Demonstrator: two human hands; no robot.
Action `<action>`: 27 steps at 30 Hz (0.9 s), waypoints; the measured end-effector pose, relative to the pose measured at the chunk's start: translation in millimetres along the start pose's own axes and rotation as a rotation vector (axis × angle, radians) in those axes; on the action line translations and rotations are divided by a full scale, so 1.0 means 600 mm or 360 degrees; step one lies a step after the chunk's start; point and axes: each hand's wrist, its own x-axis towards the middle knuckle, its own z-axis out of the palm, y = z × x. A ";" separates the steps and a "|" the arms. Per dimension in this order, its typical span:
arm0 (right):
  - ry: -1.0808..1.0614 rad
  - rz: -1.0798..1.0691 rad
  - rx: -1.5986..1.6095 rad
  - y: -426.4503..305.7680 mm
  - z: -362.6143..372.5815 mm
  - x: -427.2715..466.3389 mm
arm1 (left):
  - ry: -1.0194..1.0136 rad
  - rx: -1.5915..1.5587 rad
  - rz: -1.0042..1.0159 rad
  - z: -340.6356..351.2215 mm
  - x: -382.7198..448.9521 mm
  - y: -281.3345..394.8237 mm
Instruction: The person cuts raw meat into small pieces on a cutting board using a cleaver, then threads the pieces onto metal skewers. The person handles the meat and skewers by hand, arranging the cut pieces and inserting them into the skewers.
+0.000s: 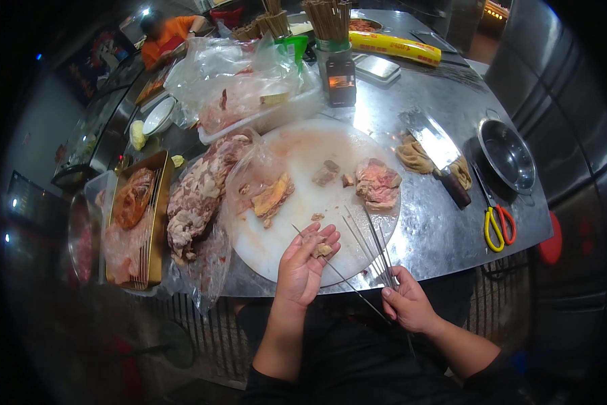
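My left hand [306,266], palm up over the near edge of a round white cutting board [303,253], holds a small piece of meat [323,249] at its fingers. A metal skewer [351,286] runs from there towards my right hand. Closed around a bundle of metal skewers [376,243], my right hand [407,301] is at the table's front edge. On the board lie a pinkish chunk of meat [378,183], a yellowish fatty piece [273,197], a greyish piece [326,172] and small scraps. A large slab of raw meat [202,197] rests left of the board.
At the right are a cleaver [437,147] on a brown cloth [413,156], scissors [496,228] and a steel bowl [507,154]. A gold tray [161,217] with meat and skewers stands left. Plastic bags [207,76] and a holder of sticks [328,45] are behind. A person in orange [166,38] is far left.
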 end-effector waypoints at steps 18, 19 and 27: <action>-0.0114 0.0071 -0.0154 -0.006 -0.007 -0.035 | 0.0029 -0.0033 0.0053 0.010 0.004 0.016; -0.0116 0.0104 -0.0202 -0.008 -0.007 -0.036 | 0.0034 -0.0048 0.0057 0.010 0.005 0.016; -0.0103 0.0204 -0.0350 -0.013 -0.005 -0.037 | 0.0046 0.0038 0.0077 0.013 0.005 0.012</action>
